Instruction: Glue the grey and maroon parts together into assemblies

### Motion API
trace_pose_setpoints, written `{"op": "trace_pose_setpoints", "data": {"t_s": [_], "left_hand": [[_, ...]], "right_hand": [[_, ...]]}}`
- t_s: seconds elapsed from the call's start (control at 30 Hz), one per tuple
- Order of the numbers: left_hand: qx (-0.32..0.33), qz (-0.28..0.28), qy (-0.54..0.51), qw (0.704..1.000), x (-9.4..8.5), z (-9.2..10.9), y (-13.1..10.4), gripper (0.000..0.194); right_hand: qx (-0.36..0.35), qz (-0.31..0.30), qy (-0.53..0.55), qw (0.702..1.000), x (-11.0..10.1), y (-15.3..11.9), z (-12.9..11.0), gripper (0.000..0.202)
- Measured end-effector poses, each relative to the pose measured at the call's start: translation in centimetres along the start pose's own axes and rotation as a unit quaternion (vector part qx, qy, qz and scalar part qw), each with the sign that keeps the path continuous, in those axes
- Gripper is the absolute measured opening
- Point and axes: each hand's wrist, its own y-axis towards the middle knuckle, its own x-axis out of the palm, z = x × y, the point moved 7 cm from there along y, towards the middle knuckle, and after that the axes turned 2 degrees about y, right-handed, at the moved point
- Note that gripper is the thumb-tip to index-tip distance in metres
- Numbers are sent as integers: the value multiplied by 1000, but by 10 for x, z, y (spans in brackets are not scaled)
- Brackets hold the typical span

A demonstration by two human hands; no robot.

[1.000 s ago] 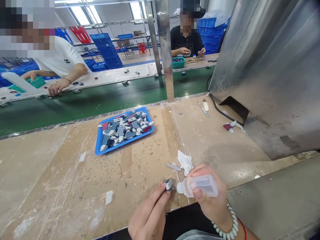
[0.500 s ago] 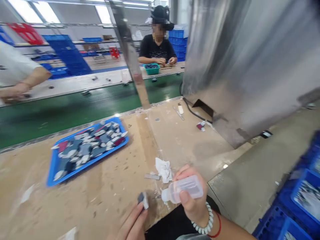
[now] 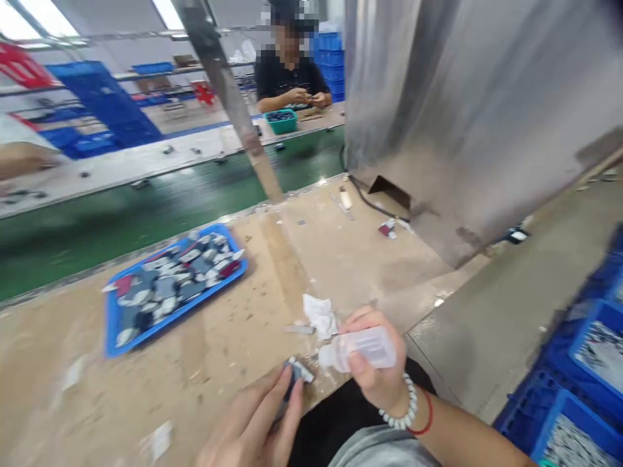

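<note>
My right hand (image 3: pixel 377 373) is closed round a translucent plastic squeeze bottle (image 3: pixel 367 349), tilted so its white cap points left. Between the fingers of my left hand (image 3: pixel 257 418) is a small dark grey and white piece (image 3: pixel 294 376), pinched just above the bench near its front edge. The bottle's cap is close to the piece, with a gap between them. Just beyond both hands lie a crumpled white tissue (image 3: pixel 320 315) and a flat metal strip (image 3: pixel 299 329). A blue tray (image 3: pixel 113 324) heaped with similar grey, white and maroon pieces sits to the left.
A green conveyor belt (image 3: pixel 195 198) runs behind the bench (image 3: pixel 233 344). To the right stands a large metal panel (image 3: pixel 467 123) with a black cable (image 3: pixel 372 202) at its foot. Blue crates (image 3: pixel 549 421) are at lower right. A co-worker (image 3: pixel 292 78) sits across the belt.
My left hand has moved right and forward with the piece, bringing it nearer the bottle. The bottle remains in my right hand. The camera view has shifted a little.
</note>
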Motion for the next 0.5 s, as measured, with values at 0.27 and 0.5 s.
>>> {"op": "trace_pose_setpoints", "data": {"t_s": [0.27,0.5], "left_hand": [[58,-17,113,992,1,32,7,13],[-31,7,17,999,-1,15,5,9]], "right_hand": [[26,-45,4,999,-2,-7,4,14],[36,-92,-27,995,5,-3,3,20]]}}
